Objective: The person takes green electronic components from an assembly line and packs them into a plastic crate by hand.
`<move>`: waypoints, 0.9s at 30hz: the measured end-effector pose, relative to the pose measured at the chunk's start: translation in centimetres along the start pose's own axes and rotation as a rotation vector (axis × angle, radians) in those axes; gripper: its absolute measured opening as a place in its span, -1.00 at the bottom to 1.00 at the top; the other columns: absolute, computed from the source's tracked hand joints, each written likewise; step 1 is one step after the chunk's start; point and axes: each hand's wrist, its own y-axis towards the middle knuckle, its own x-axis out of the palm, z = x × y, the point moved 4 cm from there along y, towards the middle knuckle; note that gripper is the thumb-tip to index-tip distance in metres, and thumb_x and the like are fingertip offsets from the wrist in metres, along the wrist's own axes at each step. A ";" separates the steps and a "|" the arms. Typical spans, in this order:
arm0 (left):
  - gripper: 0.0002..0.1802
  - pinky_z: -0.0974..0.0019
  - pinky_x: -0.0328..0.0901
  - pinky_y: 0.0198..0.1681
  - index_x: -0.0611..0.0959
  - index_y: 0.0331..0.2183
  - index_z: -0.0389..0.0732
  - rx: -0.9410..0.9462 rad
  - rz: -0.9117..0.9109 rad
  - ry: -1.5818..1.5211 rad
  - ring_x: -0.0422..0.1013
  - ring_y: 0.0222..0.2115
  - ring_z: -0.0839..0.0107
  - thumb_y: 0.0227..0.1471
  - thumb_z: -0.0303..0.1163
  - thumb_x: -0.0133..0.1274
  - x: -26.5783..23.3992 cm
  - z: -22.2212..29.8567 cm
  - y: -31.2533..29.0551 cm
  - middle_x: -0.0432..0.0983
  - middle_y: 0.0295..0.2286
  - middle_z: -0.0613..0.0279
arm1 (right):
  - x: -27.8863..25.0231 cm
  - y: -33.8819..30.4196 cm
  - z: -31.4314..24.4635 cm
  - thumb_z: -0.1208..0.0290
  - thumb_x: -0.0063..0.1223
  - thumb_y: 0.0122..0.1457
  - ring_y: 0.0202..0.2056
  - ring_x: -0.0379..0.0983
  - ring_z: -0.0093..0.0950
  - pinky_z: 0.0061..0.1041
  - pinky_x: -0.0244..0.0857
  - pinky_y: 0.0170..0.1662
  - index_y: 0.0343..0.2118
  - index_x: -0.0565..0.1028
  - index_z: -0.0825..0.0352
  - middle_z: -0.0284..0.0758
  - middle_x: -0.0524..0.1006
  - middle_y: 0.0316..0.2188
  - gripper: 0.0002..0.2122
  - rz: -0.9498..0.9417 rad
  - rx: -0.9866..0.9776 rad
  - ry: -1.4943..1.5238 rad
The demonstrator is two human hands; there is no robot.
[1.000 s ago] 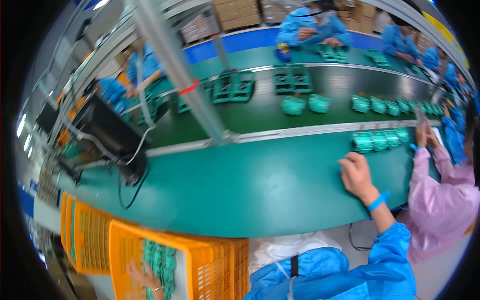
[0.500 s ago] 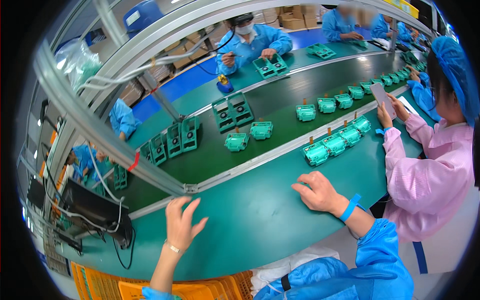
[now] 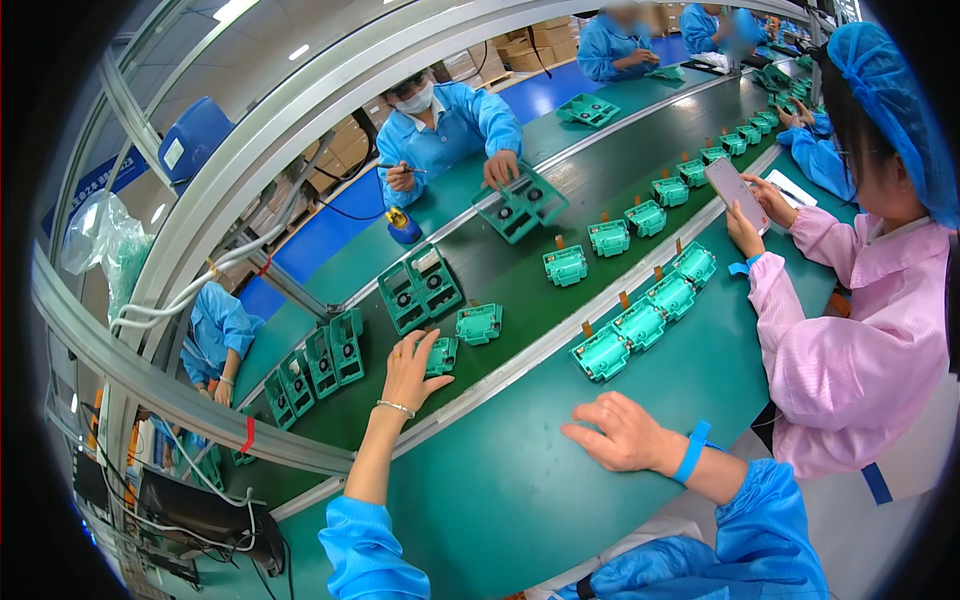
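Spreading the left hand (image 3: 408, 368), contact unclear, beside a green plastic housing (image 3: 443, 355) to its three o'clock, with right hand (image 3: 622, 433) loosely curled, empty, at four, possibly risking, through hasty grasping, bumping the neighbouring housing (image 3: 479, 323) at two.

Dark blue banner (image 3: 100, 190), far upper left: a line of white characters (runs slantwise, partly cut off by things in front). Blue plastic bin (image 3: 200, 137) on the frame: white label (image 3: 173, 153), print too small to read.
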 end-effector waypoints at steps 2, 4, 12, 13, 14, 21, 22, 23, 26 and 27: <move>0.06 -0.05 0.26 0.20 0.35 0.29 0.01 -0.021 -0.032 -0.044 0.27 0.14 -0.07 -0.23 -0.17 0.51 1.0 -0.7 0.8 0.26 0.17 0.07 | -0.1 0.0 0.2 0.54 0.14 -0.01 -0.33 0.42 -0.35 -0.36 0.37 -0.21 -0.09 0.59 0.35 -0.20 0.47 -0.12 -0.66 0.008 0.008 -0.001; 0.06 -0.06 0.35 0.09 0.35 0.30 0.07 -0.025 -0.031 -0.062 0.32 0.08 -0.07 -0.22 -0.12 0.50 1.5 -1.2 1.4 0.26 0.16 0.09 | -0.1 -0.1 0.3 0.54 0.15 -0.01 -0.33 0.42 -0.35 -0.36 0.37 -0.20 -0.09 0.59 0.35 -0.20 0.47 -0.12 -0.65 0.004 0.017 -0.003; 0.12 -0.11 0.37 0.00 0.35 0.31 0.17 -0.165 -0.040 -0.028 0.35 0.07 -0.06 -0.28 -0.02 0.51 2.4 -0.1 4.2 0.26 0.10 0.13 | 0.3 -0.2 0.8 0.54 0.14 -0.02 -0.33 0.43 -0.34 -0.36 0.37 -0.21 -0.10 0.59 0.35 -0.20 0.47 -0.13 -0.66 0.009 0.041 0.012; 0.13 -0.15 0.37 0.00 0.34 0.31 0.19 -0.186 -0.067 -0.033 0.36 0.07 -0.05 -0.30 0.00 0.52 2.5 0.0 4.4 0.25 0.12 0.13 | 0.4 -0.2 0.8 0.54 0.14 -0.01 -0.34 0.43 -0.34 -0.36 0.36 -0.21 -0.10 0.58 0.35 -0.20 0.47 -0.13 -0.66 0.002 0.043 0.014; 0.13 -0.15 0.37 0.00 0.34 0.31 0.19 -0.178 -0.065 -0.040 0.36 0.07 -0.05 -0.30 0.00 0.52 2.6 0.3 4.8 0.25 0.12 0.13 | 0.4 -0.4 0.9 0.54 0.14 -0.01 -0.34 0.43 -0.34 -0.36 0.36 -0.21 -0.10 0.58 0.35 -0.20 0.47 -0.13 -0.66 -0.002 0.046 0.005; 0.14 -0.29 0.32 0.05 0.40 0.27 0.32 -0.277 -0.164 -0.030 0.26 0.13 -0.16 -0.39 0.18 0.51 3.0 0.9 5.7 0.19 0.17 0.19 | 0.8 -0.8 1.0 0.53 0.11 0.03 -0.26 0.44 -0.30 -0.35 0.37 -0.18 -0.07 0.56 0.38 -0.17 0.47 -0.12 -0.66 -0.019 0.054 -0.002; 0.10 -0.26 0.33 0.05 0.43 0.25 0.30 -0.293 -0.168 -0.027 0.27 0.12 -0.14 -0.38 0.19 0.50 3.0 1.1 5.8 0.22 0.15 0.16 | 0.8 -0.8 1.0 0.53 0.11 0.04 -0.24 0.44 -0.29 -0.34 0.37 -0.16 -0.07 0.56 0.38 -0.17 0.47 -0.11 -0.67 -0.032 0.058 0.010; 0.06 -0.23 0.34 0.06 0.46 0.22 0.28 -0.314 -0.172 -0.019 0.28 0.11 -0.12 -0.37 0.21 0.49 2.9 1.0 5.8 0.24 0.12 0.14 | 0.8 -0.7 1.1 0.53 0.11 0.04 -0.24 0.44 -0.29 -0.34 0.37 -0.16 -0.07 0.56 0.38 -0.17 0.47 -0.11 -0.67 -0.036 0.062 -0.003; -0.02 -0.17 0.35 0.04 0.51 0.16 0.22 -0.316 -0.127 -0.005 0.29 0.09 -0.09 -0.34 0.23 0.47 3.3 0.3 5.8 0.27 0.08 0.09 | 0.7 -0.6 1.2 0.59 0.17 -0.11 -0.30 0.45 -0.30 -0.35 0.37 -0.23 -0.08 0.58 0.33 -0.20 0.45 -0.11 -0.58 0.019 0.037 0.016; -0.02 -0.17 0.35 0.04 0.51 0.16 0.22 -0.310 -0.124 -0.008 0.29 0.09 -0.09 -0.34 0.23 0.47 3.5 0.4 5.8 0.27 0.08 0.09 | 0.8 -0.7 1.2 0.59 0.18 -0.11 -0.28 0.45 -0.30 -0.34 0.37 -0.22 -0.07 0.58 0.33 -0.19 0.45 -0.11 -0.58 0.013 0.041 0.024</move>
